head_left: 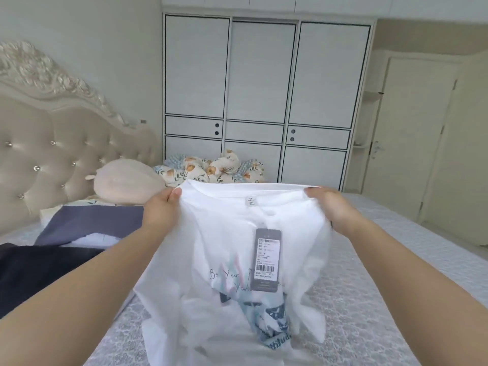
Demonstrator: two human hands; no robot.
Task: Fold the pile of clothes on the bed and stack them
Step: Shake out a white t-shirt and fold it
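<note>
The white T-shirt (pixel 227 260) hangs in the air over the middle of the bed (pixel 369 299), with its bottom part touching the bed cover. A gray price tag (pixel 267 260) dangles from the neck, and blue pictures and words show through the thin cloth. The left hand (pixel 162 207) pinches the top of the shirt on one side, and the right hand (pixel 327 207) grips the top on the other side, so the shirt is spread out wide. It looks like the person is opening the shirt up to get it ready for folding. Next, the shirt likely needs to be laid flat on the bed and smoothed, with the tag tucked in so it does not make a bump. Near the left edge of the bed lie a purple-blue cloth (pixel 89 225) and a dark garment (pixel 39 270), maybe more clothes to fold. A plush toy (pixel 126 180) and a flowery blanket (pixel 211 169) sit by the headboard (pixel 52 143), well apart from the shirt. A white wardrobe (pixel 264 88) stands behind.
</note>
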